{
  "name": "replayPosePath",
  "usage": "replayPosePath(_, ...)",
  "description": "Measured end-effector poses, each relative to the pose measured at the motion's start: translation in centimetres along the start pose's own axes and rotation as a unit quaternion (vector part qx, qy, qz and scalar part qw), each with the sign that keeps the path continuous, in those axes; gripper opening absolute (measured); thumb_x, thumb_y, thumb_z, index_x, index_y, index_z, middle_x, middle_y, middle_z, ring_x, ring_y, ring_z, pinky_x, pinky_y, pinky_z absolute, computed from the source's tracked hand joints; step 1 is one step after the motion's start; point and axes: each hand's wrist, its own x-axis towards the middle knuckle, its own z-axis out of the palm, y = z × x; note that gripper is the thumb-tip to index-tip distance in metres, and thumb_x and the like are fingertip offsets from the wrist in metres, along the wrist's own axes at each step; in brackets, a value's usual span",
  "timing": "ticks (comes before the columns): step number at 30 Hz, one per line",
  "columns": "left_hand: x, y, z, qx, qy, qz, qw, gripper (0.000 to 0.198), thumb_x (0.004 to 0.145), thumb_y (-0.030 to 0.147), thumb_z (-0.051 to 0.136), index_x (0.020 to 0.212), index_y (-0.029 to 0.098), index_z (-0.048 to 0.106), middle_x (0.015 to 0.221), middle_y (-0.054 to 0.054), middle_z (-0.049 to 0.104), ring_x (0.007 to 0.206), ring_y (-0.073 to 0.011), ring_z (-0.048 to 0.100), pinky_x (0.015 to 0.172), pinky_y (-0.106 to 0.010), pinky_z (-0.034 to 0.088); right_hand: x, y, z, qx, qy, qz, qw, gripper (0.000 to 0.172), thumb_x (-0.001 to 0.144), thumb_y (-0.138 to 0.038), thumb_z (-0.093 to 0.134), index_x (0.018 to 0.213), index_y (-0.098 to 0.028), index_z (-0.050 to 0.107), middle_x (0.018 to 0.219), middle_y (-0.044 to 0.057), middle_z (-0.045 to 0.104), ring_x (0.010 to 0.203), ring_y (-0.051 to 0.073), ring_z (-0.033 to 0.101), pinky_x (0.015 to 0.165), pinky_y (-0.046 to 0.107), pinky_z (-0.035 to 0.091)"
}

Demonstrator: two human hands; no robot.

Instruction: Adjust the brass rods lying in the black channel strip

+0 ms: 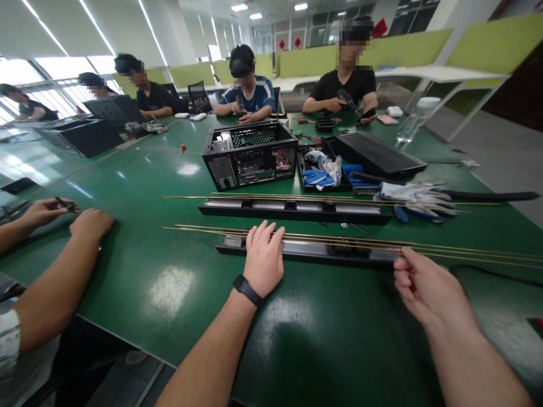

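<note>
My left hand (pixel 263 261) rests with fingers stretched across the nearer long black channel (pixel 322 260), near its left part. Thin brass-coloured rods (pixel 466 251) lie lengthwise over this channel and stick out past both ends. At the channel's right end my right hand (pixel 428 285) pinches a rod between thumb and forefinger; the exact hold is partly hidden. Just beyond, a second black channel (pixel 271 213) lies roughly parallel, with more brass rods (pixel 182 197) along it. Both channels have a pale inner strip and dark blocks inside.
An opened black computer case (pixel 250 155) stands behind the channels. To its right are a tray (pixel 303 181) with gloves, a black panel (pixel 377 152) and white-blue gloves (pixel 418 198). A co-worker's hands (pixel 91 223) are at the left. Other people sit across the green table (pixel 139 175).
</note>
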Motion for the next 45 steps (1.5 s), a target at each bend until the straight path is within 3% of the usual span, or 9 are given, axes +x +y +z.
replayPosePath(4,0.03,0.08,-0.1,0.001,-0.001,-0.003,1.0,0.041,0.097,0.012,0.05,0.136,0.019,0.06,0.142,-0.013,0.063,0.144,-0.031,0.048,0.124,-0.056,0.03,-0.9,0.57,0.85,-0.025,-0.066,0.025,0.997,0.028,0.08,-0.038,0.08,0.089,-0.016,0.065,0.066,0.002,0.062,0.036,0.007,0.04,0.025,0.016,0.02)
replayPosePath(10,0.0,0.04,0.01,0.003,-0.001,-0.001,1.0,0.041,0.097,0.013,0.051,0.137,0.019,0.06,0.142,-0.013,0.063,0.143,-0.0311,0.049,0.124,-0.055,0.03,-0.08,0.02,0.32,0.017,0.037,0.004,0.999,0.013,0.088,-0.028,0.069,0.086,-0.018,0.06,0.064,-0.002,0.06,0.038,0.006,0.041,0.026,0.015,0.023)
replayPosePath(17,0.04,0.19,-0.15,0.003,0.003,-0.001,1.0,0.041,0.097,0.013,0.051,0.136,0.019,0.061,0.141,-0.013,0.064,0.144,-0.031,0.049,0.124,-0.055,0.03,-0.54,-0.01,0.65,-0.005,-0.036,0.02,0.999,0.016,0.087,-0.03,0.071,0.09,-0.016,0.063,0.067,0.001,0.062,0.037,0.007,0.04,0.026,0.016,0.021)
replayPosePath(22,0.08,0.31,-0.24,0.002,0.003,-0.002,1.0,0.04,0.096,0.012,0.051,0.135,0.019,0.061,0.139,-0.013,0.065,0.142,-0.0311,0.05,0.124,-0.055,0.031,-0.24,-0.16,0.4,0.012,0.036,-0.002,0.999,0.015,0.086,-0.027,0.071,0.086,-0.018,0.059,0.064,-0.001,0.06,0.038,0.007,0.041,0.026,0.016,0.022)
replayPosePath(32,0.02,0.14,-0.15,-0.001,0.001,-0.003,1.0,0.041,0.097,0.013,0.05,0.136,0.021,0.06,0.141,-0.013,0.064,0.144,-0.0312,0.049,0.123,-0.056,0.031,-0.37,0.53,0.39,0.001,-0.01,-0.016,1.0,0.032,0.077,-0.04,0.083,0.086,-0.017,0.062,0.064,-0.001,0.06,0.037,0.007,0.041,0.026,0.016,0.022)
replayPosePath(37,0.03,0.12,-0.11,0.001,0.0,-0.003,1.0,0.04,0.097,0.014,0.05,0.136,0.019,0.06,0.141,-0.013,0.063,0.144,-0.0313,0.049,0.124,-0.056,0.03,-0.59,0.55,0.67,-0.002,-0.038,-0.013,0.999,0.032,0.08,-0.04,0.081,0.088,-0.016,0.063,0.064,-0.001,0.06,0.037,0.006,0.04,0.026,0.016,0.021)
replayPosePath(42,0.09,0.18,-0.13,0.0,0.002,-0.003,1.0,0.04,0.097,0.014,0.05,0.136,0.019,0.06,0.141,-0.013,0.064,0.144,-0.0311,0.049,0.124,-0.056,0.03,-0.34,0.16,0.54,0.004,0.007,0.002,1.0,0.024,0.084,-0.036,0.076,0.087,-0.017,0.062,0.065,-0.001,0.061,0.038,0.007,0.041,0.025,0.016,0.021)
replayPosePath(45,0.07,0.18,-0.14,-0.001,0.002,-0.003,1.0,0.041,0.097,0.013,0.051,0.136,0.019,0.06,0.142,-0.013,0.063,0.144,-0.0309,0.048,0.124,-0.055,0.03,-0.45,0.42,0.7,0.01,-0.002,-0.016,1.0,0.029,0.079,-0.037,0.082,0.086,-0.017,0.061,0.064,-0.002,0.06,0.038,0.007,0.041,0.025,0.015,0.022)
